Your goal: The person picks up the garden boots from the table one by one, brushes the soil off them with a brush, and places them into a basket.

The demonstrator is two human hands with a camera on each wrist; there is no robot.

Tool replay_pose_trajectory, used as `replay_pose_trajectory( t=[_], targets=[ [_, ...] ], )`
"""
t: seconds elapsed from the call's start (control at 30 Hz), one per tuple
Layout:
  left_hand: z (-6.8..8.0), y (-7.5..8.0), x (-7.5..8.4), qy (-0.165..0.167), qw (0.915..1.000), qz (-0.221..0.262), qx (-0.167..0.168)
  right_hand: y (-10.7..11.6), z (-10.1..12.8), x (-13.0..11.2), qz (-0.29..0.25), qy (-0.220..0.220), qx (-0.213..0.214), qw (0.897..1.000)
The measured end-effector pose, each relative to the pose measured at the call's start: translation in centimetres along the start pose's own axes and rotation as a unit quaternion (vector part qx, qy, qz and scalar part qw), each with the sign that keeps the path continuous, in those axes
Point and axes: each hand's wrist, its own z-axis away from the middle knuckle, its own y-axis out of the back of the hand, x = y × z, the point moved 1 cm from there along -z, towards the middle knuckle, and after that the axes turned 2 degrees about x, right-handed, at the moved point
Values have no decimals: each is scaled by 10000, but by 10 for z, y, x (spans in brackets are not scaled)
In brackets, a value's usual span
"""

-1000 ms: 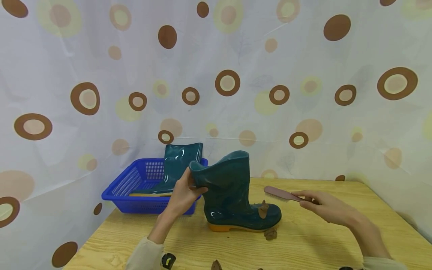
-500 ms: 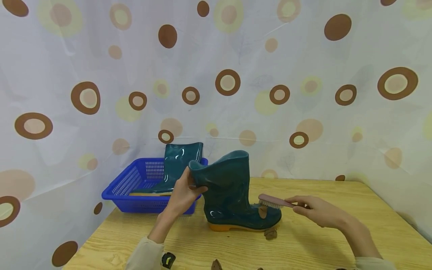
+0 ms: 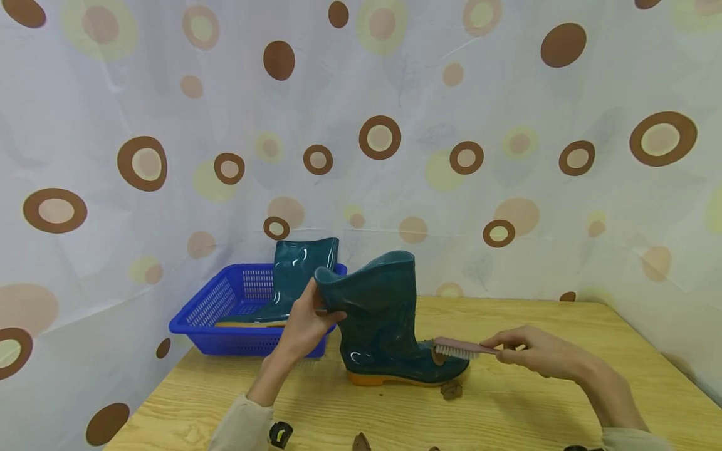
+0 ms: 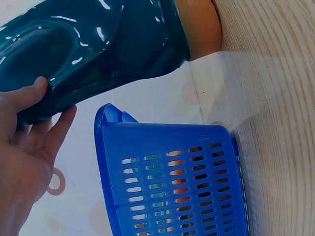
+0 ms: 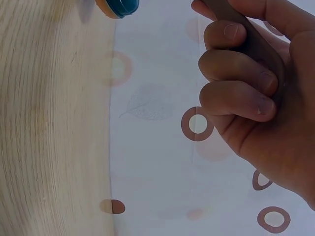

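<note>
A dark green rubber boot [image 3: 383, 326] with an orange sole stands upright on the wooden table [image 3: 507, 413]. My left hand [image 3: 307, 326] grips the back rim of its shaft; the left wrist view shows those fingers [image 4: 44, 118] curled on the glossy boot [image 4: 98, 44]. My right hand [image 3: 527, 354] holds a pink brush [image 3: 457, 347] by its handle [image 5: 256, 46], bristles down on the boot's toe, beside a brown leaf [image 3: 437, 357] stuck there.
A blue plastic basket [image 3: 220, 313] at the table's back left holds a second green boot [image 3: 299, 269]. Brown leaf bits [image 3: 451, 391] lie on the table in front of the boot. A spotted curtain [image 3: 395, 125] hangs close behind.
My right hand brought the brush leftward and down from above the table onto the boot's toe. The left hand and boot stayed in place.
</note>
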Motion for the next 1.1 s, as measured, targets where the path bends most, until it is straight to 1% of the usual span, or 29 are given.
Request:
replay_pose_trajectory(
  t=[0.13,0.23,0.3,0.4,0.5,0.57,0.67,0.8,0.9,1.03,1.1],
  targets=[
    [1,0,0,98,9999,-16,14,0,1,0,-99,-14,-84,9999],
    [1,0,-1,110,9999,-25,18,1,2,1,-98,78,-139,9998],
    [1,0,-1,119,9999,-22,11,2,2,1,-8,170,-89,9998],
    [1,0,-2,114,9999,-15,1,3,3,1,180,200,176,9995],
    [0,0,-1,95,10000,-14,-5,4,3,-1,426,246,628,9968],
    [0,0,0,93,10000,-26,-3,4,3,-3,520,212,847,9948],
    [0,0,0,71,10000,-42,9,1,0,-1,610,365,988,9926],
    [1,-1,0,57,10000,-62,8,-5,-7,6,594,508,832,9935],
    [1,-1,0,-4,10000,-71,-8,-9,-10,7,511,498,646,9954],
    [1,0,0,-102,9999,-57,-13,-9,-11,6,267,369,396,9982],
    [0,0,0,-82,10000,-43,1,-7,-9,5,194,293,300,9989]
  ],
)
